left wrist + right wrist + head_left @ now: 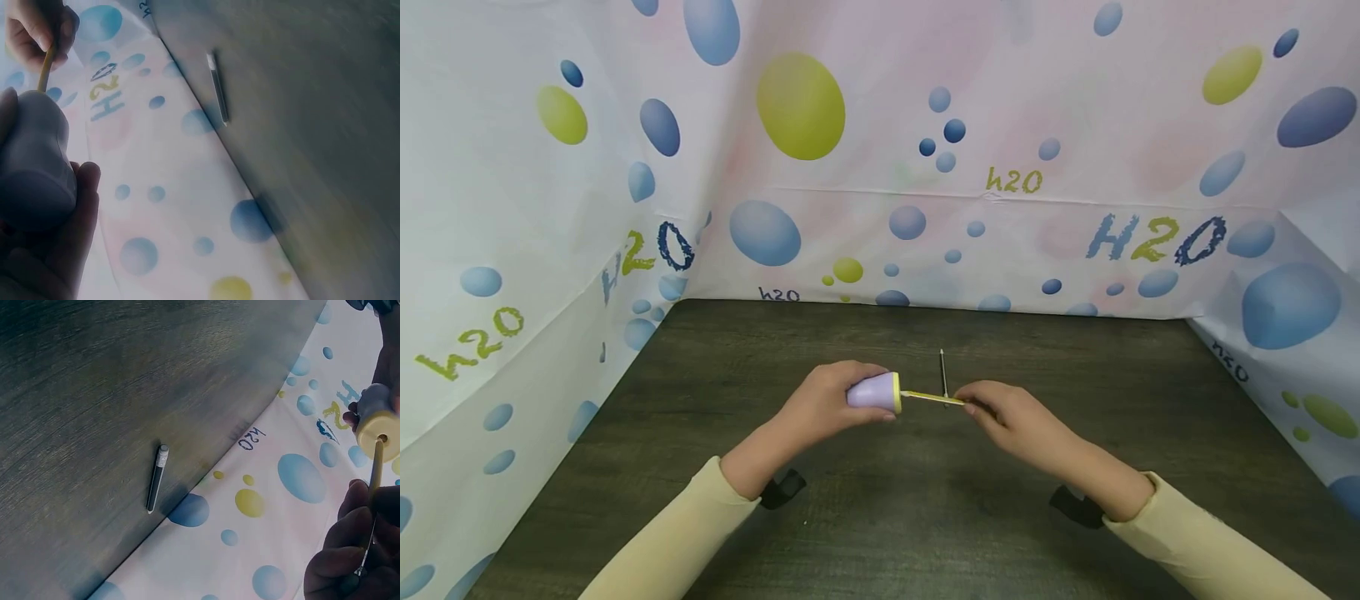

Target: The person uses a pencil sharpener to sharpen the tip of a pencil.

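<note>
My left hand [831, 396] grips a lilac, waisted pencil sharpener [872, 393] with a yellow end face, lying on its side in the air and facing right. In the right wrist view a round hole shows in the sharpener's yellow face [369, 434]. My right hand [1018, 417] pinches a slim yellow pencil [928, 397] between thumb and fingers. The pencil's far end is right at the hole, in line with the sharpener. The left wrist view has the sharpener [37, 169] close up, with the yellow pencil [45, 69] leading to my right hand [37, 31].
A dark pencil [157, 478] with a pale end lies on the dark wooden table [880, 517], beyond my hands. White cloth [880, 175] printed with blue and green bubbles stands around the table's back and sides.
</note>
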Demonstrator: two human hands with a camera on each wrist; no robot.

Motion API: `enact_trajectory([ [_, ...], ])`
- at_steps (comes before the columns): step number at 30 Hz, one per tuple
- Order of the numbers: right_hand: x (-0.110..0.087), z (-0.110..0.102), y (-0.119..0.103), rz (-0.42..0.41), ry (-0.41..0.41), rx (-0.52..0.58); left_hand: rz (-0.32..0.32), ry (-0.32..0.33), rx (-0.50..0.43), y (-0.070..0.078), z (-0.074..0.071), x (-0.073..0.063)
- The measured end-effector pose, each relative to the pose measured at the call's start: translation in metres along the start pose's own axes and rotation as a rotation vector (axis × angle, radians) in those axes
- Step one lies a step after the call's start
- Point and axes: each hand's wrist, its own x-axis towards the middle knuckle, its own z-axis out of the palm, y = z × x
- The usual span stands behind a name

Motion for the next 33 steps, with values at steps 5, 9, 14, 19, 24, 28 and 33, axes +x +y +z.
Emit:
enact_trajectory([
  [5, -0.001, 0.002, 0.001, -0.049, 0.03, -0.045, 0.002, -0.03, 0.004, 0.003, 0.002, 0.0],
  [9, -0.001, 0.006, 0.002, -0.119, 0.104, -0.117, -0.003, -0.061, -0.004, 0.003, 0.005, 0.001],
  [14, 0.002, 0.013, 0.007, -0.284, 0.252, -0.258, -0.054, -0.106, -0.033, 0.007, 0.004, 0.004],
  [19, 0.006, 0.021, 0.015, -0.483, 0.435, -0.355, -0.125, -0.165, -0.109, 0.008, 0.003, 0.004],
  [24, 0.011, 0.027, 0.017, -0.574, 0.582, -0.425, -0.171, -0.166, -0.162, 0.007, 0.008, 0.003],
  [28, 0.014, 0.03, 0.02, -0.653, 0.647, -0.468, -0.189, -0.153, -0.208, 0.008, 0.01, 0.003],
  [33, 0.018, 0.033, 0.023, -0.73, 0.685, -0.49, -0.18, -0.176, -0.257, 0.011, 0.009, 0.004],
])
